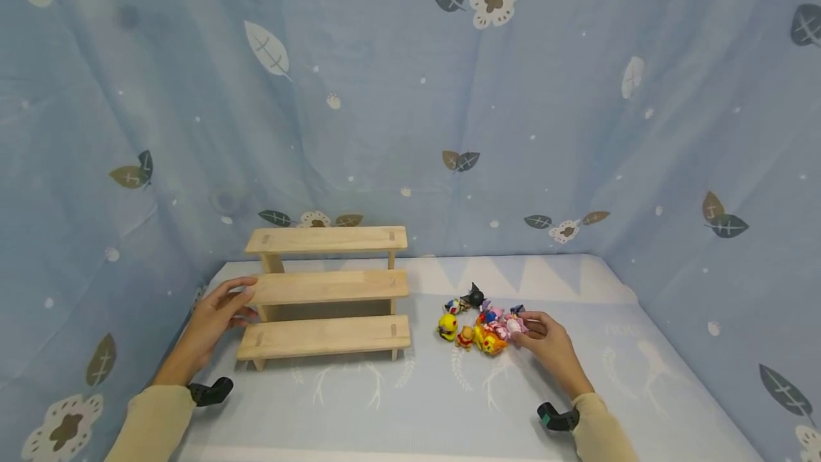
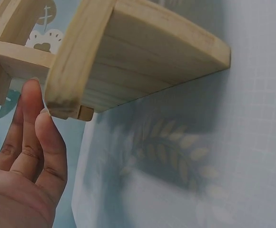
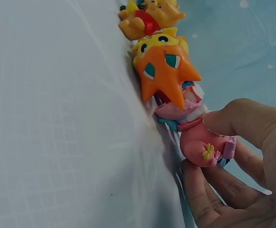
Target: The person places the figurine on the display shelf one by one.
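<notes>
I see the wooden stepped shelf standing on the left half of the cloth-covered counter, its three steps bare, and my left hand rests flat against its left end with the fingers straight, holding nothing, probably to steady it. To the shelf's right a bare strip of counter separates it from the pile of small toy figures. There my right hand pinches the pink figure between thumb and fingers, with the orange star-faced figure just beside it.
</notes>
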Motion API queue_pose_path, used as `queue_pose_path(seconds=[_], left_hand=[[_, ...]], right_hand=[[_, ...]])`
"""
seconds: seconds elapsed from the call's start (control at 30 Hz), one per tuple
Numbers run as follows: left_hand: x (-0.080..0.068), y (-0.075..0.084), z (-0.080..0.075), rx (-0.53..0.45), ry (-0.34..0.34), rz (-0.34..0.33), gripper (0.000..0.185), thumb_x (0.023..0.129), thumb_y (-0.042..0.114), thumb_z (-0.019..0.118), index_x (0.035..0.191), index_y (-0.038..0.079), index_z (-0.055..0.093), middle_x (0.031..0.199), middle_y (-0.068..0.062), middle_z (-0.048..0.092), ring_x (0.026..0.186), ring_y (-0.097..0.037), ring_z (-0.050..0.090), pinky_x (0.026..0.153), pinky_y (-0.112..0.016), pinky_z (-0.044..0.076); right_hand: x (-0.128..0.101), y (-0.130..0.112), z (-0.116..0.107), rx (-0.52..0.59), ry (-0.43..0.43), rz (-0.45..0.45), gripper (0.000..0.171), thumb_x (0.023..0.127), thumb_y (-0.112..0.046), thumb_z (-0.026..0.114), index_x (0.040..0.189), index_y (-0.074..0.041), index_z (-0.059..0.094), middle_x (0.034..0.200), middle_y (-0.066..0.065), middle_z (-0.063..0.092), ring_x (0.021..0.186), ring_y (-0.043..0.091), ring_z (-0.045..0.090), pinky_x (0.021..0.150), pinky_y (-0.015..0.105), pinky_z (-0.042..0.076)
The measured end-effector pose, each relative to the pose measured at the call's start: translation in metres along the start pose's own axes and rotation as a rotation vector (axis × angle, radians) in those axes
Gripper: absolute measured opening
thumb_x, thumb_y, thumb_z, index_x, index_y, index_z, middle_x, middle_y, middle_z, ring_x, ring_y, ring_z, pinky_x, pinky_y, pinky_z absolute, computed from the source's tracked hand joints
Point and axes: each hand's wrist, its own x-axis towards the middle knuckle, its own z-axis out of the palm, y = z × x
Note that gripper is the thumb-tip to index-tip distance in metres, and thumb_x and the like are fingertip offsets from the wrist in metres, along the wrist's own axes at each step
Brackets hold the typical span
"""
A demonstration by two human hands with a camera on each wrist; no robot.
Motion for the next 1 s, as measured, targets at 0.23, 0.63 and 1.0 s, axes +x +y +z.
queue_pose_path(seconds=[0.23,0.63,1.0], left_hand=[[0.0,0.005,0.004,0.017,-0.011,0.024,0.057,0.104,0.045,0.059,0.151,0.015,0.049,0.111,0.009,0.067,0.096,-0.026,0.07,0.078,-0.04,0.058],[-0.002,0.005,-0.003,0.023,-0.007,0.034,0.054,0.105,0.044,0.058,0.151,0.017,0.05,0.11,0.009,0.066,0.093,-0.022,0.07,0.077,-0.04,0.058],[-0.006,0.006,-0.001,0.028,-0.01,0.01,0.055,0.104,0.046,0.059,0.15,0.016,0.05,0.112,0.008,0.066,0.095,-0.022,0.07,0.079,-0.042,0.058]], right_hand=[[-0.001,-0.008,-0.013,-0.14,0.007,-0.042,0.052,0.089,-0.018,0.083,0.134,-0.008,0.059,0.129,0.016,0.063,0.115,0.031,0.062,0.097,0.044,0.054],[0.006,-0.003,-0.021,-0.242,-0.023,-0.236,0.044,0.09,-0.017,0.083,0.129,-0.011,0.065,0.124,0.011,0.066,0.11,0.028,0.064,0.09,0.036,0.055],[0.003,0.003,-0.01,-0.19,0.025,-0.171,0.046,0.089,-0.027,0.084,0.128,-0.011,0.064,0.124,0.012,0.066,0.106,0.026,0.066,0.085,0.027,0.056]])
